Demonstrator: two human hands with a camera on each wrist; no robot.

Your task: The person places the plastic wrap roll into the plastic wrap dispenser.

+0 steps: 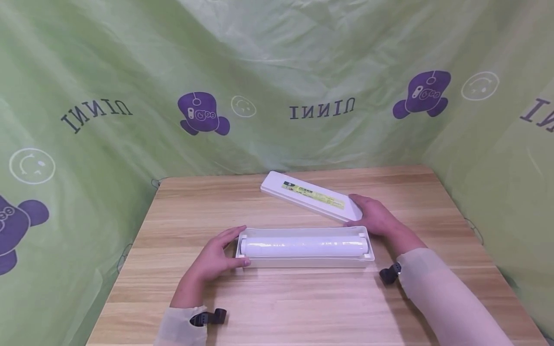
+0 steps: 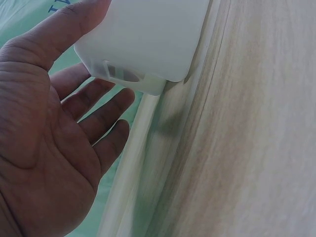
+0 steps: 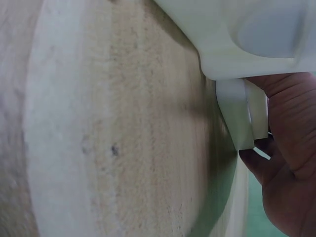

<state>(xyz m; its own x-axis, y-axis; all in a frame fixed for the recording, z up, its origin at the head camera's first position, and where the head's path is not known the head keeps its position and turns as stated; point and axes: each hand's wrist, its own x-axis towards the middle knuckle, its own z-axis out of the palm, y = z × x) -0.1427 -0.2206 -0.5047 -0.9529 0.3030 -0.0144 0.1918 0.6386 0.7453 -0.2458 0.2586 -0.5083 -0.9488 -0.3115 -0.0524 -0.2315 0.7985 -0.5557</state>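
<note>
A white plastic cling film box (image 1: 307,263) lies lengthwise on the wooden table with its top off. Inside it sits a shiny roll of cling film (image 1: 303,246). My left hand (image 1: 214,257) holds the box's left end, thumb at the front wall and forefinger at the back. In the left wrist view the other fingers (image 2: 111,116) spread loosely below the box end. Behind the box, the white lid (image 1: 309,194) with a yellow-green label lies at a slant. My right hand (image 1: 376,216) grips its right end between thumb and fingers, close behind the box's right corner.
The wooden table (image 1: 303,307) reaches back to a green curtain (image 1: 277,57) printed with purple figures, which also hangs along both sides. Small black cameras (image 1: 389,274) are strapped at both wrists, by the light sleeves (image 1: 446,298).
</note>
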